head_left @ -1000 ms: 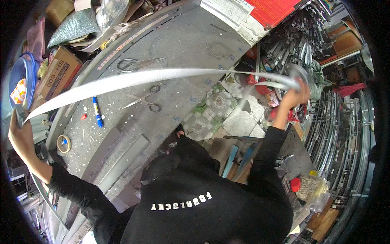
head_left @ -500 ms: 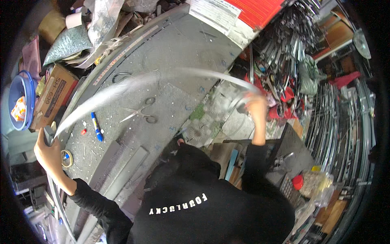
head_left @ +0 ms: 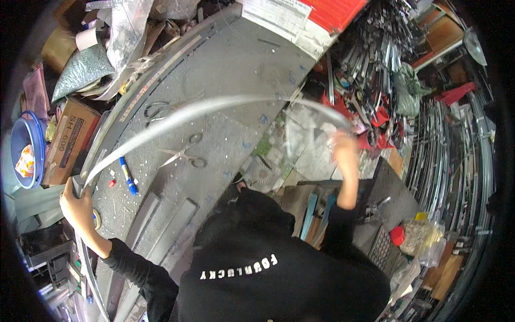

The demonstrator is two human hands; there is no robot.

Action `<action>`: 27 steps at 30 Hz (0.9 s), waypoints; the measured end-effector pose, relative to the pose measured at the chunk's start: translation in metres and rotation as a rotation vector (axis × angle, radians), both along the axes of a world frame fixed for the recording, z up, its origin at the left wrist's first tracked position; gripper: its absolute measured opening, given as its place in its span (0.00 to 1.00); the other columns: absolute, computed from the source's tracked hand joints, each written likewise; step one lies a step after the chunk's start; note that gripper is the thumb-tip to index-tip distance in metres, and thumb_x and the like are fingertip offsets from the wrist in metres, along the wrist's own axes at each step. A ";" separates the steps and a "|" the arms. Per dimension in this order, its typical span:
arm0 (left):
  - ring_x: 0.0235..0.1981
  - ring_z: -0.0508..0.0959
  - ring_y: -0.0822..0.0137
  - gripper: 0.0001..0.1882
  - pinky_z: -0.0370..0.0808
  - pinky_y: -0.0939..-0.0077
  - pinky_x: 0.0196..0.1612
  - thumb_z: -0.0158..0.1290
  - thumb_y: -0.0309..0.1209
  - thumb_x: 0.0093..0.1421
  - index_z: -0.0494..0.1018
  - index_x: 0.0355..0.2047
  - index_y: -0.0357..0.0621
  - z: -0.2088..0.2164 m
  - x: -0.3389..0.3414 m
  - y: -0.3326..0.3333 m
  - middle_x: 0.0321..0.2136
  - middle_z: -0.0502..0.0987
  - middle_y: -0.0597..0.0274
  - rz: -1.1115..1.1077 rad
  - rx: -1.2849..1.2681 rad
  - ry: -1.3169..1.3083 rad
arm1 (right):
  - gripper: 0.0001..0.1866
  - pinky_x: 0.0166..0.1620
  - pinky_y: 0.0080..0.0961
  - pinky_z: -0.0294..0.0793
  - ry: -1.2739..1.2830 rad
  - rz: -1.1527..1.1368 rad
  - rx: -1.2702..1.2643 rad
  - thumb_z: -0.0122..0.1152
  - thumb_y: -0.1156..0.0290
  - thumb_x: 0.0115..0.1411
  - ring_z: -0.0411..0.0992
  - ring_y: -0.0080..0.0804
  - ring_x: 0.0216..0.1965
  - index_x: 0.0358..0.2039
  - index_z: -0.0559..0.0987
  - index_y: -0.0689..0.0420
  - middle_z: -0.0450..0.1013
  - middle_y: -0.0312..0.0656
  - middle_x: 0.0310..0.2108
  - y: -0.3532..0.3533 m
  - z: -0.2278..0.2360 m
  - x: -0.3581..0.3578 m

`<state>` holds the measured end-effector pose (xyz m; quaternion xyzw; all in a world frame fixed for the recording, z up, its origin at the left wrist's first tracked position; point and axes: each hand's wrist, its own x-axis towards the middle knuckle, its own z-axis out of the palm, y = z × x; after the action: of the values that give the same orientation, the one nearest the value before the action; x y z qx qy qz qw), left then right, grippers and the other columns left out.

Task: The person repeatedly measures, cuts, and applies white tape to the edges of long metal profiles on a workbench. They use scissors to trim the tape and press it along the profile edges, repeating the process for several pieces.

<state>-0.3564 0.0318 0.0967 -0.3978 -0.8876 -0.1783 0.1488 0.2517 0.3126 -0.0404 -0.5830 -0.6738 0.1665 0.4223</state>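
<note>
While the pale flexible strip point(head_left: 177, 115) arches over the grey workbench point(head_left: 225, 64), the left hand point(head_left: 79, 208) has its lower-left end pinched between thumb and fingers, near the bench edge. Out at the far end, the right hand point(head_left: 344, 153) is a blur beside the strip; how tightly those fingers close, I can't tell! Danger here: a loose hold could let that springy arc whip free. Too sharp a bend might crease it, and a low sag could snag the spread scissors point(head_left: 184, 156) or knock the blue marker point(head_left: 129, 176).
</note>
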 end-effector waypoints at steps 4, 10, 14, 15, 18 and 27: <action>0.38 0.80 0.45 0.25 0.75 0.62 0.44 0.62 0.28 0.46 0.75 0.45 0.30 -0.004 0.000 0.005 0.35 0.79 0.39 0.020 -0.057 -0.013 | 0.23 0.32 0.44 0.69 -0.424 0.070 -0.630 0.48 0.59 0.66 0.72 0.46 0.25 0.24 0.76 0.66 0.73 0.55 0.21 -0.001 0.011 -0.010; 0.38 0.81 0.46 0.23 0.75 0.63 0.44 0.62 0.29 0.48 0.75 0.45 0.30 -0.019 -0.001 0.010 0.35 0.79 0.39 0.008 -0.068 0.029 | 0.30 0.20 0.35 0.62 -0.001 -0.142 -0.326 0.45 0.48 0.68 0.65 0.35 0.12 0.22 0.75 0.64 0.67 0.43 0.12 -0.016 0.089 -0.022; 0.36 0.81 0.46 0.21 0.75 0.64 0.41 0.61 0.29 0.48 0.76 0.43 0.31 -0.027 -0.001 0.017 0.33 0.79 0.40 -0.023 -0.044 -0.005 | 0.27 0.15 0.19 0.53 0.137 0.025 -0.408 0.45 0.47 0.68 0.59 0.18 0.10 0.26 0.73 0.59 0.63 0.33 0.11 -0.023 0.131 -0.037; 0.34 0.81 0.46 0.20 0.75 0.64 0.39 0.61 0.29 0.48 0.76 0.42 0.32 -0.028 0.000 0.018 0.32 0.79 0.41 -0.011 -0.035 -0.007 | 0.27 0.15 0.20 0.54 0.151 -0.012 -0.437 0.46 0.48 0.68 0.59 0.18 0.09 0.25 0.73 0.59 0.62 0.33 0.11 -0.024 0.134 -0.043; 0.28 0.79 0.46 0.16 0.74 0.63 0.33 0.62 0.29 0.49 0.76 0.37 0.33 -0.027 0.006 0.019 0.26 0.77 0.43 -0.089 -0.035 0.020 | 0.26 0.14 0.20 0.55 0.201 0.107 -0.450 0.47 0.50 0.69 0.58 0.19 0.09 0.24 0.72 0.60 0.62 0.33 0.09 -0.021 0.137 -0.061; 0.27 0.79 0.46 0.13 0.74 0.56 0.32 0.59 0.34 0.45 0.77 0.31 0.42 -0.087 0.065 0.021 0.22 0.77 0.45 -0.011 -0.303 -0.185 | 0.27 0.15 0.19 0.58 0.167 0.299 -0.511 0.48 0.50 0.68 0.61 0.20 0.09 0.22 0.73 0.61 0.65 0.36 0.08 -0.016 0.124 -0.108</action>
<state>-0.2917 0.0527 0.0095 -0.4025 -0.9120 -0.0792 0.0037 0.1435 0.2969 0.0834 -0.5492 -0.6514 0.4379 0.2869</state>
